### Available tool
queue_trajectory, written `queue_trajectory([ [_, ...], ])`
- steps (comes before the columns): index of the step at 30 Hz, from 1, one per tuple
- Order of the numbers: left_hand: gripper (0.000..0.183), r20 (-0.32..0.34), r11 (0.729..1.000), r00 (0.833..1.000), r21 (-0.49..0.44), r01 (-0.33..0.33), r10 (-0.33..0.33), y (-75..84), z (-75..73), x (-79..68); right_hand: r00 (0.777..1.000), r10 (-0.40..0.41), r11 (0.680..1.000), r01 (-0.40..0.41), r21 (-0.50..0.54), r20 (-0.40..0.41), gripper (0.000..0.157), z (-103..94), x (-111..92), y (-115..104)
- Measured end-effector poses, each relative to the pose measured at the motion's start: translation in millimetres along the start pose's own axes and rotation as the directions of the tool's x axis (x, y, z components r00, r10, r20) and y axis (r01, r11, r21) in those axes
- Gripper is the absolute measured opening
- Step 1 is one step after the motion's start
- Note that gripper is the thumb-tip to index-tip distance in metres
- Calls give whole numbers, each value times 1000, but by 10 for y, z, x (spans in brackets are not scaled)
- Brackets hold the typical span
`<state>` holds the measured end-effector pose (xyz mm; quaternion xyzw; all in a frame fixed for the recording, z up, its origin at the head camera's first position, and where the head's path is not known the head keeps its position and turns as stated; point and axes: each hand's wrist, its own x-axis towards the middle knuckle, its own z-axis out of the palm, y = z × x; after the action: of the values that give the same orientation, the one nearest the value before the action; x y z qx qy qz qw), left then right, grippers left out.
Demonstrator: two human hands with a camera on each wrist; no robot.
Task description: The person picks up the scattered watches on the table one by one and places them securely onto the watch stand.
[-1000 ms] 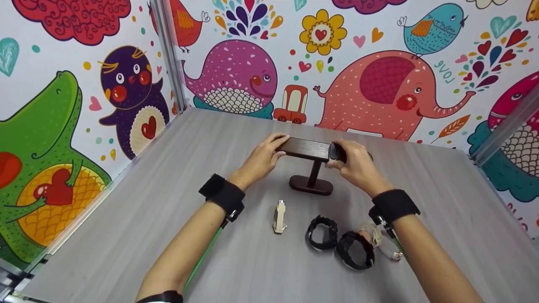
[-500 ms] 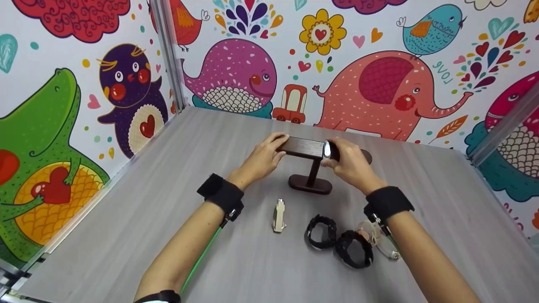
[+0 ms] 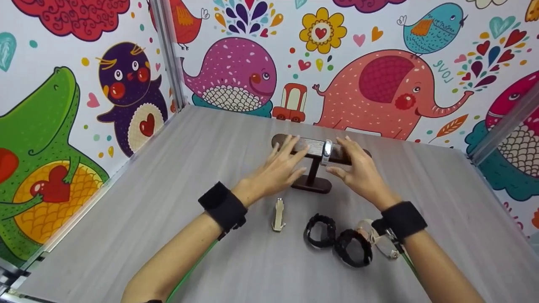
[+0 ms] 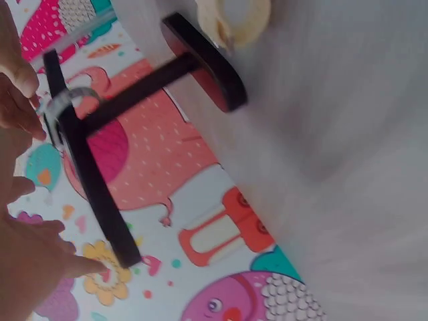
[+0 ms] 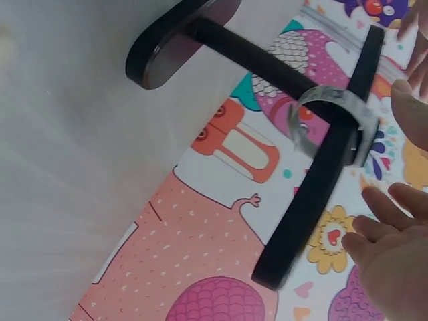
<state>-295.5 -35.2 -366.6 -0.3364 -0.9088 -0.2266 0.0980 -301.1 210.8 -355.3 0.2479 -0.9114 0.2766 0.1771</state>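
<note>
A dark brown T-shaped watch stand [image 3: 312,168] stands upright on the table, its crossbar level. Around the crossbar, near the post, loops a watch [image 3: 326,151] with a pale, see-through-looking band [image 5: 334,100]. My left hand [image 3: 271,174] hovers at the bar's left part with fingers spread and nothing held. On the right side, my right hand [image 3: 364,174] has its fingers and thumb apart around the bar's right part, also holding nothing; the right wrist view shows its fingers off the watch. Whether any fingertip touches the bar is hard to tell.
A cream watch [image 3: 278,215] lies in front of the stand. Closer to me, two black watches [image 3: 321,231] lie on their sides beside light-coloured watches [image 3: 386,246], partly overlapping. Printed cartoon walls [image 3: 252,75] border the grey table [image 3: 202,151] at the back and sides.
My right hand has let go of the watch, which slid left along the bar toward the post earlier. My left hand has released the bar's left end and moved right and toward me.
</note>
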Motion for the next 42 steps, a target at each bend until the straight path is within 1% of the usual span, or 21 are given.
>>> queue_trajectory([
  [3,61,34,998,997,1,-63,63,130,7,-33,999,-36,999,36,5,-27,74,-52,-125,-30],
  [7,63,52,987,986,24,-157,155,260,54,-46,996,-78,997,78,4,-45,70,-79,-258,-70],
  [11,63,101,978,973,15,-210,208,347,122,-61,994,-111,994,111,0,-20,69,-87,-400,-99],
  [14,63,134,973,964,17,-232,228,357,160,-105,991,-132,991,132,4,7,69,-72,-500,-112],
  [17,65,163,973,960,13,-231,226,351,196,-154,990,-134,991,134,11,39,69,-62,-601,-106],
  [20,69,194,979,960,2,-206,202,341,226,-202,990,-100,995,98,22,97,70,-66,-690,-93],
  [23,73,213,983,960,-9,-186,183,331,255,-243,984,-48,999,43,32,174,71,-73,-754,-75],
  [27,77,225,983,958,-1,-185,180,328,329,-278,961,12,1000,-19,24,275,72,-57,-819,-46],
  [30,80,247,983,954,20,-180,169,347,424,-292,938,52,998,-56,1,343,74,-11,-869,-40],
  [32,82,264,983,951,44,-180,163,361,506,-296,923,64,998,-62,-19,380,76,28,-898,-37],
  [37,85,310,982,939,65,-177,149,377,690,-293,883,100,994,-74,-75,459,80,104,-940,-35],
  [40,87,329,984,934,64,-168,138,385,745,-282,860,118,993,-86,-87,496,79,130,-945,-37],
  [42,87,333,982,932,69,-177,145,392,764,-273,852,107,994,-80,-75,512,74,139,-946,-35],
])
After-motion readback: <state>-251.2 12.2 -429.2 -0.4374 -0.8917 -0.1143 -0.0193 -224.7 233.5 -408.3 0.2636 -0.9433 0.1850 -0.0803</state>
